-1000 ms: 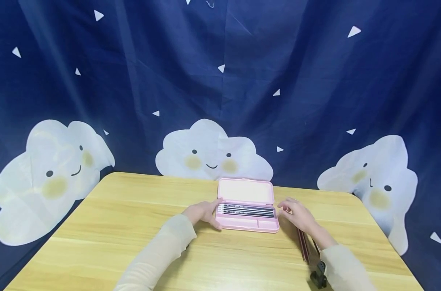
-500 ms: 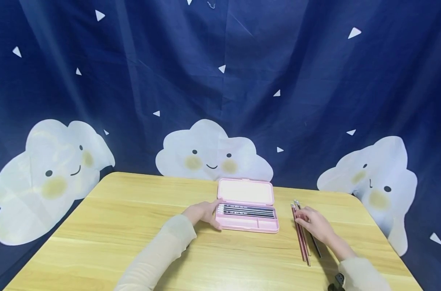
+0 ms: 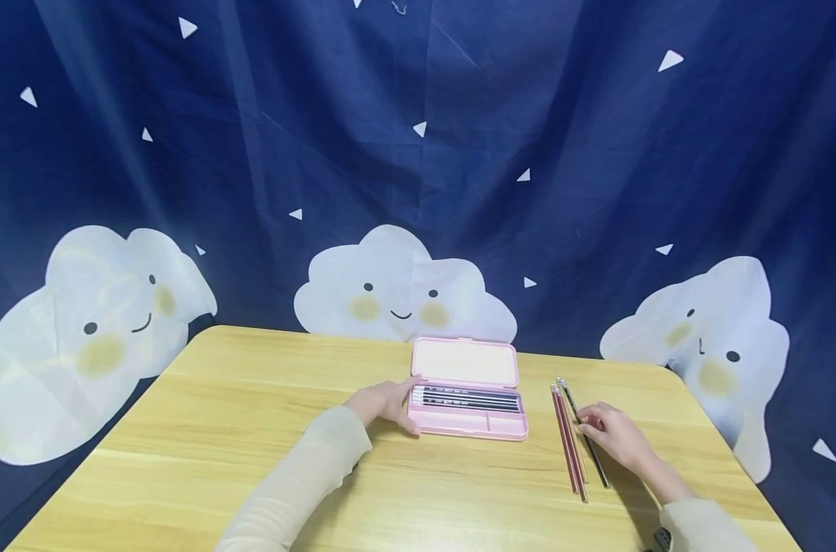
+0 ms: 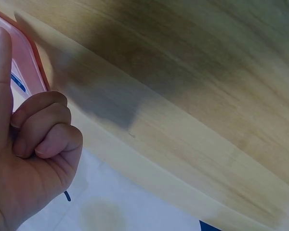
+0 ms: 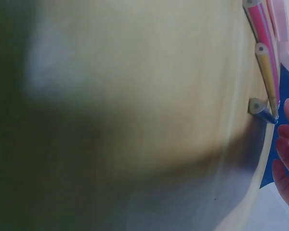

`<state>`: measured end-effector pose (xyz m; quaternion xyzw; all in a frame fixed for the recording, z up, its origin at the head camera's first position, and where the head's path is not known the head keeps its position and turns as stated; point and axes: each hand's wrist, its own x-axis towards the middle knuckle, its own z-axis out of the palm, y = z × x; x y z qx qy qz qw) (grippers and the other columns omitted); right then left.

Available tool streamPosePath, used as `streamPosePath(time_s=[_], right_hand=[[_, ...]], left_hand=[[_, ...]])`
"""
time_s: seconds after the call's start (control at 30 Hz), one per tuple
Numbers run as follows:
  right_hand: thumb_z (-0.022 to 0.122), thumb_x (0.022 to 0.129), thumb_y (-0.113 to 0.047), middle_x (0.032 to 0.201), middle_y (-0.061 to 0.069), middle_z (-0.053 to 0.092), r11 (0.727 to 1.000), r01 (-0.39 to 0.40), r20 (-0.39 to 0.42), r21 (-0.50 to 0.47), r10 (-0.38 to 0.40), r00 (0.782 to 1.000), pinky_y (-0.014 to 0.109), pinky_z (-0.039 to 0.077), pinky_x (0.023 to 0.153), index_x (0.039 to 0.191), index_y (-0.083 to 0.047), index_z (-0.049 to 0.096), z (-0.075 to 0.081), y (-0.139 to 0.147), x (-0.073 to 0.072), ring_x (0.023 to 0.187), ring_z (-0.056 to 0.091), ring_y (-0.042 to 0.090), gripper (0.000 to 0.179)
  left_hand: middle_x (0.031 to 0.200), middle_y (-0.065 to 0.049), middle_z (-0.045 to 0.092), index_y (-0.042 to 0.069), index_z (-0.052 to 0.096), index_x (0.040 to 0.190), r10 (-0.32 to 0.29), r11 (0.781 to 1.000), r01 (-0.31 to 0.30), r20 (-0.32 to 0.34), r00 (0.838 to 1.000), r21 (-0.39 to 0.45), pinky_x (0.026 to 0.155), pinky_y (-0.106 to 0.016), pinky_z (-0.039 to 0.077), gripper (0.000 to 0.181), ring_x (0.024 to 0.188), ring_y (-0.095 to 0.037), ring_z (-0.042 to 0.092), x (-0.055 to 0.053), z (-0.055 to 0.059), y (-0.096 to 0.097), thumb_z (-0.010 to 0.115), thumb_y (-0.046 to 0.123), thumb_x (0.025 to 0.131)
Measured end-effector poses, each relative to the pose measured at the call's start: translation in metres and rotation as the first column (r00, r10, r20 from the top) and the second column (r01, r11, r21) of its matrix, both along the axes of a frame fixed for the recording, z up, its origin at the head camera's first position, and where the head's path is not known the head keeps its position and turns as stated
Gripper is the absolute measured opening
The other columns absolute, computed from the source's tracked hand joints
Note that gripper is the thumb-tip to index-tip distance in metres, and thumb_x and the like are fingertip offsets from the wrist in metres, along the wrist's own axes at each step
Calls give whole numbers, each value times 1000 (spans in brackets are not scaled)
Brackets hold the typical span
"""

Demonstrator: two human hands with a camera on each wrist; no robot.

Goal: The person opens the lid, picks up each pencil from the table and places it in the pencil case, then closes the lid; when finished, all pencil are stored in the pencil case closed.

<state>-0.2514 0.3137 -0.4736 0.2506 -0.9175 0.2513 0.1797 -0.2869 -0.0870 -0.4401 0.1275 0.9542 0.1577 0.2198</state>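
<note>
A pink pencil case point(image 3: 452, 423) lies unfolded on the table, with several dark striped pencils point(image 3: 468, 399) in its rear compartment. My left hand point(image 3: 388, 402) holds the case's left end, thumb at the front corner and forefinger at the back; in the left wrist view its other fingers point(image 4: 55, 115) are curled. To the right of the case lie loose red pencils point(image 3: 568, 441), a tan one point(image 3: 582, 461) and a black pencil point(image 3: 595, 458). My right hand point(image 3: 618, 435) is at the black pencil, fingertips beside or touching it; the right wrist view shows its fingers loosely bent.
The wooden table point(image 3: 252, 445) reaches back to a dark blue curtain point(image 3: 570, 115) printed with clouds. The case's raised lid point(image 3: 465, 363) leans near the table's back edge. Two small front compartments of the case show no pencils.
My right hand has moved from the case's right end across to the loose pencils, then slightly further right to the black one. The left hand and the case stay put.
</note>
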Motion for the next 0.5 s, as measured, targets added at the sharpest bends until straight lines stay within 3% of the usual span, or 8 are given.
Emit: streamPosePath(time_s=[0.13,0.23,0.5], right_hand=[[71,76,-17,71,-6,56,999,43,84,5,-43,996,27,43,54,87,0,64,1,1,4,62,50,5,21],[71,76,-14,72,-5,58,993,98,172,59,-107,979,30,46,59,91,0,64,3,0,6,64,53,8,22],[71,75,-8,70,-3,56,986,130,237,99,-151,960,28,45,58,96,5,62,2,-3,3,62,50,7,27]], left_hand=[[135,-20,44,20,21,145,-8,1000,8,-2,1000,2,102,-44,35,102,124,-32,42,0,0,0,79,45,64],[133,-21,45,18,21,145,-20,1000,20,-12,1000,3,101,-43,36,103,123,-33,43,-1,1,0,79,45,64],[133,-21,45,19,21,145,-21,1000,21,-14,1000,5,102,-42,35,103,123,-32,43,0,1,-1,79,44,64]])
